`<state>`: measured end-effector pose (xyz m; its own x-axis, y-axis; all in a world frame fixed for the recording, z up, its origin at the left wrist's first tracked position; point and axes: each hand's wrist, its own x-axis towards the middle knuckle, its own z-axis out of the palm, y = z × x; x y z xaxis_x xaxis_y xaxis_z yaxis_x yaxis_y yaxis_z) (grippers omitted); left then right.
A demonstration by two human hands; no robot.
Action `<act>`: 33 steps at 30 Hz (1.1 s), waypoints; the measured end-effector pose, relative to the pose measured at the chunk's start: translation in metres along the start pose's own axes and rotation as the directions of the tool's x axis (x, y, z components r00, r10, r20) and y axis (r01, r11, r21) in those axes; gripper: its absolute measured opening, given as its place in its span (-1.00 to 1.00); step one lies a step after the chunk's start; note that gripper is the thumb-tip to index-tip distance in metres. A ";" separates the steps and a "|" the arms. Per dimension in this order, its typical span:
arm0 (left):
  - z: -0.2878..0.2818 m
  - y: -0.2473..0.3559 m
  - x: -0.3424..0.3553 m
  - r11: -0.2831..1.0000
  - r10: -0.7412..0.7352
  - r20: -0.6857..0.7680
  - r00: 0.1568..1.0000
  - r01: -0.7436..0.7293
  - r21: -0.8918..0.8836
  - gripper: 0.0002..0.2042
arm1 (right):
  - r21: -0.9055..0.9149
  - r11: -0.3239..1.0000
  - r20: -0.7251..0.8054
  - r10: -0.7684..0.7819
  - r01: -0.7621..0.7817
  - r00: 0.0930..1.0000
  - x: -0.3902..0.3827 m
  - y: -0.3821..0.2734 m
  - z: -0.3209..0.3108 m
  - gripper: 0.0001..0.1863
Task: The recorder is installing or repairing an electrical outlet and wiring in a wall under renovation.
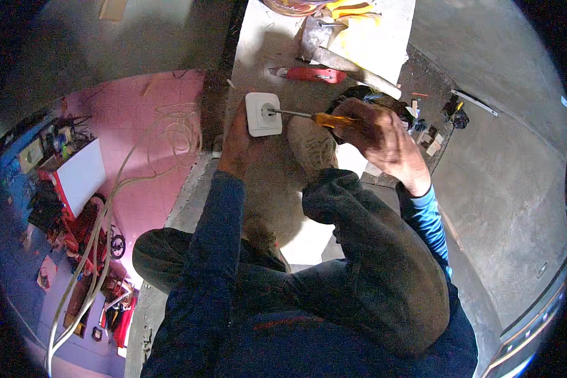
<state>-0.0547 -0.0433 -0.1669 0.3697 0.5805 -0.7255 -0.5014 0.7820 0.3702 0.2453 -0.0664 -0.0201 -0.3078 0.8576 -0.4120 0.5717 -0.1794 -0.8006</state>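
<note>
A white square power socket [254, 118] with a round recess faces up ahead of me. My left hand [235, 143] is closed on its left and near edge, and most of the fingers are hidden behind it. In my right hand [384, 137] is a screwdriver [331, 120] with an orange, partly see-through handle, the fingers wrapped round it. Its thin metal shaft points left, and the tip sits in the socket's recess. One of my shoes [312, 143] rests just below the shaft, between the two hands.
On the ledge [258, 53] farther off lie a red-handled utility knife [310, 75], a hammer [365, 74] and yellow-handled pliers [353, 11]. Cable loops [179, 132] hang at the left over a drop beside a pink surface. Small scraps [429, 140] and a straight strip [475, 103] lie right.
</note>
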 end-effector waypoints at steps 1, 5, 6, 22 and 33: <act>0.003 0.002 -0.001 0.988 0.026 0.059 0.998 -0.017 -0.155 -0.58 | 0.096 0.993 0.064 0.056 -0.063 0.996 -0.001 0.001 -0.004 -0.47; -0.037 -0.007 0.002 0.976 0.078 0.089 0.993 -0.058 -0.212 -0.67 | 0.409 0.897 0.240 0.072 -0.168 0.968 0.006 -0.006 -0.005 -0.47; -0.031 -0.009 -0.002 0.837 0.366 0.135 0.921 -0.389 0.385 -0.70 | 0.400 0.900 0.236 0.082 -0.174 0.968 0.005 -0.005 0.000 -0.47; 0.068 0.025 -0.021 0.990 -0.039 0.273 0.961 0.075 -0.123 -0.70 | -0.159 0.981 -0.213 -0.144 0.111 0.966 0.072 -0.011 0.043 -0.21; 0.091 0.042 -0.035 0.972 -0.004 0.110 0.994 -0.022 0.234 -0.69 | 0.568 0.822 -0.029 0.068 -0.039 0.997 0.065 -0.001 0.041 -0.24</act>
<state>-0.0176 -0.0101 -0.0735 0.4561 0.5985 -0.6586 -0.3121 0.8007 0.5114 0.1935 -0.0300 -0.0636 -0.2466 0.8570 -0.4525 0.0503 -0.4550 -0.8891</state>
